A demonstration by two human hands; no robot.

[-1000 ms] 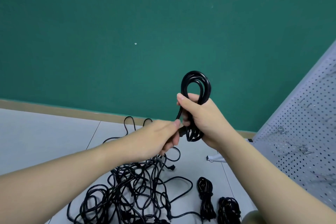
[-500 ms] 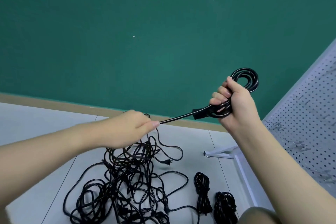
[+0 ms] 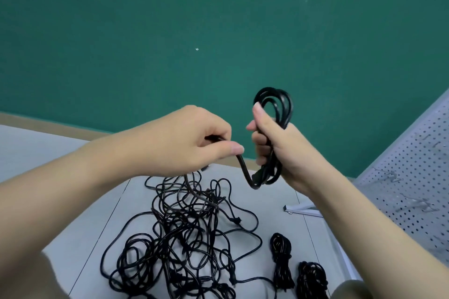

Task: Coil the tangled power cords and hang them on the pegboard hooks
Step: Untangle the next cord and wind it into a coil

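My right hand (image 3: 279,153) grips a black cord coil (image 3: 274,102) held upright in the air; its loops rise above my thumb. A loose end of that cord (image 3: 245,172) sags from the coil's bottom across to my left hand (image 3: 192,141), which pinches it between thumb and fingers. Below my hands a tangle of black power cords (image 3: 184,238) lies on the grey floor. Two coiled cord bundles (image 3: 281,260) (image 3: 311,279) lie to its right. The grey pegboard (image 3: 413,177) with small metal hooks leans at the right edge.
A green wall (image 3: 170,31) stands behind with a tan baseboard (image 3: 48,124). The pegboard's white metal foot (image 3: 303,210) rests on the floor by the bundles. My knees show at the bottom corners.
The cord stretched taut between my hands has gone slack. My right hand swung the coil back left and upright, and my left hand rose and moved closer to it.
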